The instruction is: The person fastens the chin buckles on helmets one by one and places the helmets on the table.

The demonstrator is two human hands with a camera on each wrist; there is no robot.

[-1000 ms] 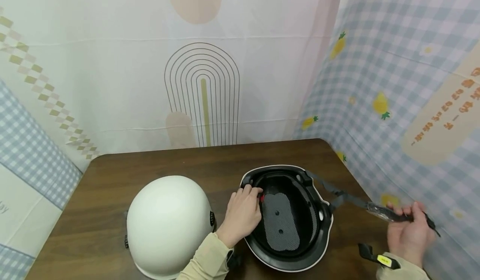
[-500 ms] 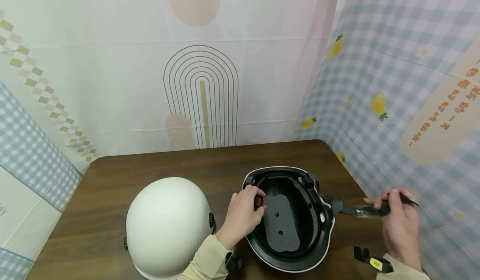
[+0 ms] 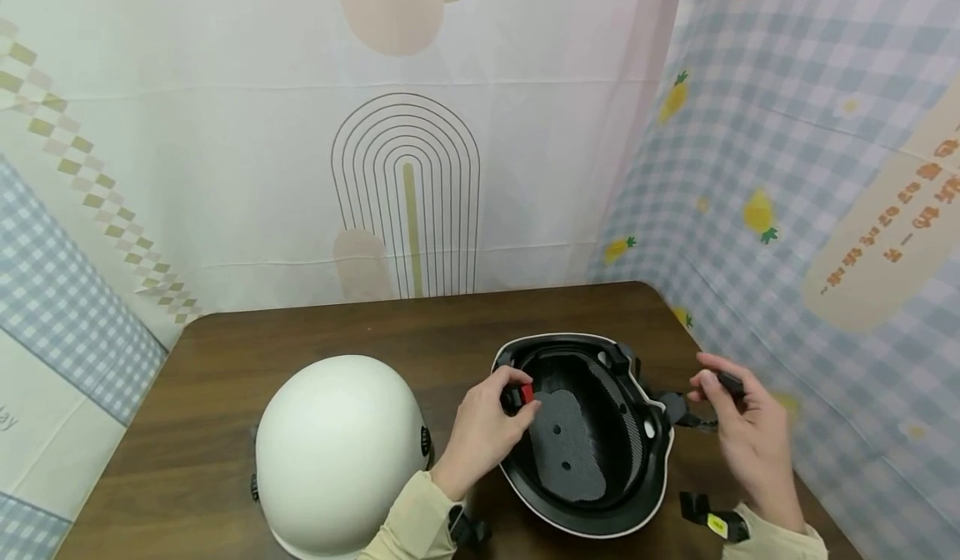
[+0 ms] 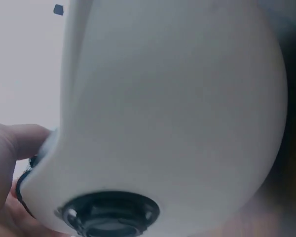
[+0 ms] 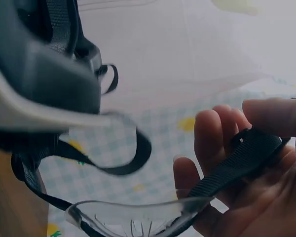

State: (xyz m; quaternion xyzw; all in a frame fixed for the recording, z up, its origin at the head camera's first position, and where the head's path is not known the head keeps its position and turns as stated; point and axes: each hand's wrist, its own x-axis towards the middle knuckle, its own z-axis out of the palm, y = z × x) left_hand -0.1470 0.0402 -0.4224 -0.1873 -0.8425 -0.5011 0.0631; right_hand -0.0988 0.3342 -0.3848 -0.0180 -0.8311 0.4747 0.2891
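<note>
An upturned helmet with a black lining and white shell lies on the table. At its left rim, my left hand pinches a black buckle with a red part. In the left wrist view, the white shell hides much of that hand. To the helmet's right, my right hand holds the end of the black chin strap between thumb and fingers. Part of this strap runs through a clear plastic sleeve, and it hangs slack from the helmet's side.
A second white helmet sits dome up to the left, close to my left forearm. Both are on a brown wooden table. A patterned cloth hangs at the right edge, with a pale one behind.
My right hand has moved left, bringing the strap end closer to the upturned helmet, and the strap has gone slack. My left hand has lifted the red-and-black buckle slightly inward from the rim.
</note>
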